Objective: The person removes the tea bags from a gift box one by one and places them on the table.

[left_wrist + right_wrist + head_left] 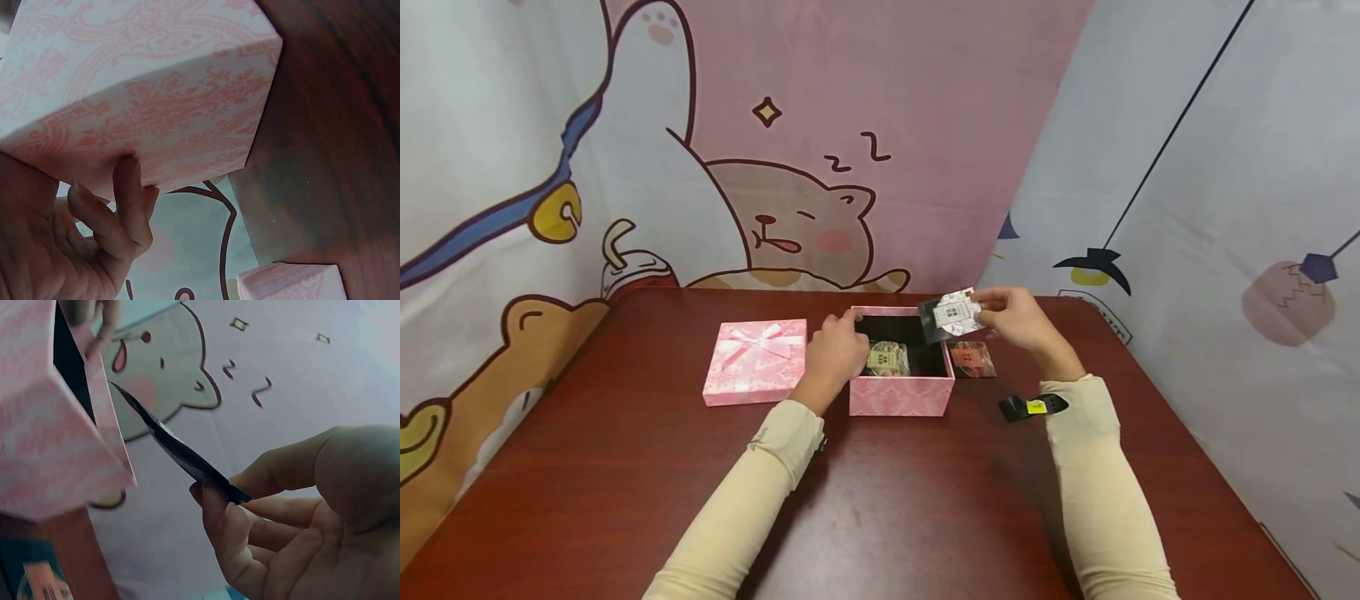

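Note:
A pink patterned gift box [901,395] stands uncovered on the table, its inside dark. My left hand [837,350] holds the box at its left wall; in the left wrist view, curled fingers [128,194] touch the patterned outside. A packet with a green label [887,359] lies inside the box. Over the box's right rim, my right hand [1017,318] pinches a flat dark packet with a white label [953,312] by one end. The right wrist view shows this packet [181,453] edge-on between thumb and fingers, tilted beside the box.
The pink lid with a ribbon bow [756,361] lies left of the box. A packet with a red label [972,359] lies right of it on the brown table [880,517]. A black strap-like item with a yellow tag [1033,407] is near the right sleeve. Printed cloth [970,108] hangs behind.

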`<state>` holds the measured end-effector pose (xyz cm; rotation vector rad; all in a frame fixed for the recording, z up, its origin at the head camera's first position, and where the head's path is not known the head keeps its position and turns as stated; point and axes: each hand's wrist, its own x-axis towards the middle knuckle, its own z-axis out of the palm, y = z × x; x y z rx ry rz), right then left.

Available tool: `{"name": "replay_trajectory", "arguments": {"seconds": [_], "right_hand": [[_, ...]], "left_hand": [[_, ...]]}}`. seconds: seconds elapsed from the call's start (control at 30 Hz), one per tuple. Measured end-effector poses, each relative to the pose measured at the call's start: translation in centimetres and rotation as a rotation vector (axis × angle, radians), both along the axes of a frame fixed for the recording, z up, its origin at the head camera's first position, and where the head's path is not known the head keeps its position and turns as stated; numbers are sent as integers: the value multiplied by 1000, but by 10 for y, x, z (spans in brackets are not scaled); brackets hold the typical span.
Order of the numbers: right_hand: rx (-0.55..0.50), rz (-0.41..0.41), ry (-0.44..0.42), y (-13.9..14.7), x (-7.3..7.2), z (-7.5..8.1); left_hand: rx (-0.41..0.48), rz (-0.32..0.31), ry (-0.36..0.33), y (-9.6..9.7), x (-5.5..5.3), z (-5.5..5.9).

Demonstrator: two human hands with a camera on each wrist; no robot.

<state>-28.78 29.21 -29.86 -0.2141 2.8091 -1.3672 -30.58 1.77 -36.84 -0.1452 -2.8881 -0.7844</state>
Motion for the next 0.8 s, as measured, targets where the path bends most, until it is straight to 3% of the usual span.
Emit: {"name": "replay_trajectory", "arguments": {"seconds": [0.47,0.8], "right_hand": [[-21,-113,-18,63,12,-8],[9,-181,-52,99,8,-37]], "left_hand": [[2,-4,2,0,0,0],[7,-10,-3,0,1,2]]}}
